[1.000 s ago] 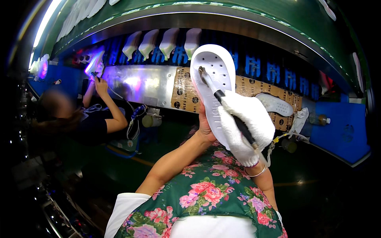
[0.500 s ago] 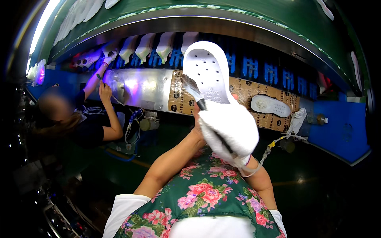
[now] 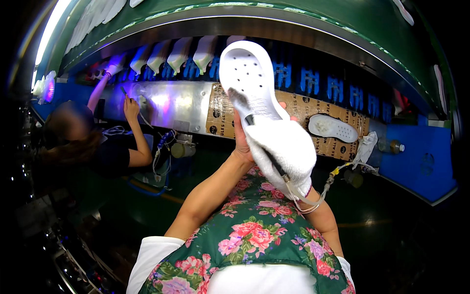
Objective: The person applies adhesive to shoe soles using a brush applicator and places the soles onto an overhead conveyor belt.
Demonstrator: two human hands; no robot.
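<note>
A white shoe sole (image 3: 247, 68) with rows of small holes is held up over the bench, its rounded end pointing away from me. My left hand (image 3: 241, 139) grips it from beneath, and most of those fingers are hidden behind the sole. My right hand (image 3: 284, 152), in a white knitted glove, is closed around a dark-handled brush (image 3: 240, 100). Its bristles rest against the sole's left side, as far as I can see. From the brush's back end a clear tube (image 3: 293, 192) runs off to the right.
Another white sole (image 3: 333, 128) lies on printed cardboard (image 3: 215, 115) covering the bench. Behind, pale soles (image 3: 180, 56) stand in blue holders (image 3: 308, 83). A small bottle (image 3: 394, 146) and white cloth (image 3: 364, 147) are at the right. A co-worker (image 3: 112, 142) works at the left.
The sole has shifted slightly up and left, and the brush has moved with my gloved hand a little left. The co-worker's gloved hand has moved left from the row of soles.
</note>
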